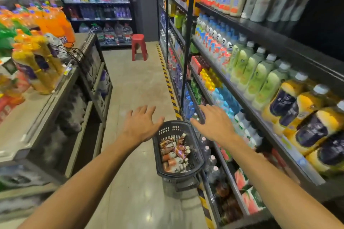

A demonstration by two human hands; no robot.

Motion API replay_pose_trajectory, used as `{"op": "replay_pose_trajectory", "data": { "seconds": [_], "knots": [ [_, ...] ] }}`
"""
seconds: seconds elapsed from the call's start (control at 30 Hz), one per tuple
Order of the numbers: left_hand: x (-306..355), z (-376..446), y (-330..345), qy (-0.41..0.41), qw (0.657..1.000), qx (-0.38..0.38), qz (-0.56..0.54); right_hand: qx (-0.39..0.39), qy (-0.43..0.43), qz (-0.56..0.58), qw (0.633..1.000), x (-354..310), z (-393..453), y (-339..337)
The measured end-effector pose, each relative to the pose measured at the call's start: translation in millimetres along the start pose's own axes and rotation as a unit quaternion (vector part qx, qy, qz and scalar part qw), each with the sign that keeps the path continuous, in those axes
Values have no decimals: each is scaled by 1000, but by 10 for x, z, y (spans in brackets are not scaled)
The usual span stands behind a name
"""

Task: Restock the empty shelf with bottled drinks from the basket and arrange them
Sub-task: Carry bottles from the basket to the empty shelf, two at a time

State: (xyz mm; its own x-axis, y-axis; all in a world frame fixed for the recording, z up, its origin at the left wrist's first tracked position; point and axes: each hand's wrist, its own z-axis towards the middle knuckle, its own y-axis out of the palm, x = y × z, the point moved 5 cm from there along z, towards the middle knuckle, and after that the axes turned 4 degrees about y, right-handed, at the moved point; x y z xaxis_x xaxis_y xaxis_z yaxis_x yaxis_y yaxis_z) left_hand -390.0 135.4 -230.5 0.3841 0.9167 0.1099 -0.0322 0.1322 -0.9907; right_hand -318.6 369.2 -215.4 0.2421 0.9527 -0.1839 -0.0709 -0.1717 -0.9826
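A dark plastic basket [197, 156] stands on a stool in the aisle, beside the drinks shelving on the right. Several small bottled drinks [174, 156] with orange-brown labels and white caps lie piled inside it. My left hand [141, 124] hovers flat with fingers spread, just left of and above the basket's far rim, holding nothing. My right hand [214, 122] is stretched out with straight fingers over the basket's far right corner, close to the lower shelf edge, also holding nothing.
The tall black shelving [260, 109] along the right is packed with bottles. A counter [46, 109] stacked with orange drink packs runs along the left. A red stool [138, 46] stands further down the aisle. Yellow-black tape [168, 83] marks the floor by the shelf.
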Motion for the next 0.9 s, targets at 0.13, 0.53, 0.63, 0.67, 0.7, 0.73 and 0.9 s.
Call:
{"op": "replay_pose_trajectory", "data": {
  "seconds": [0.13, 0.53, 0.63, 0.67, 0.7, 0.73, 0.9],
  "knots": [
    [-59, 421, 306, 4, 1000, -24, 10, -26, 3, -17, 1000, 85, 397, 312],
    [-431, 1871, 1653, 69, 987, -147, 1, -91, 66, -5, 994, 322, 1596, 1345],
    [-490, 2136, 1945, 83, 980, -179, -2, -115, 86, -6, 990, 378, 1820, 1612],
    [-500, 2201, 2033, 87, 979, -185, -6, -121, 88, -5, 989, 397, 1884, 1693],
    [-515, 2250, 2117, 89, 978, -189, -9, -128, 90, -5, 988, 407, 1936, 1768],
    [-527, 2293, 2210, 90, 977, -194, -11, -135, 91, -7, 987, 417, 1996, 1845],
    [-592, 2420, 2782, 79, 968, -239, -12, -149, 97, 6, 984, 522, 2221, 2400]
  ]
}}
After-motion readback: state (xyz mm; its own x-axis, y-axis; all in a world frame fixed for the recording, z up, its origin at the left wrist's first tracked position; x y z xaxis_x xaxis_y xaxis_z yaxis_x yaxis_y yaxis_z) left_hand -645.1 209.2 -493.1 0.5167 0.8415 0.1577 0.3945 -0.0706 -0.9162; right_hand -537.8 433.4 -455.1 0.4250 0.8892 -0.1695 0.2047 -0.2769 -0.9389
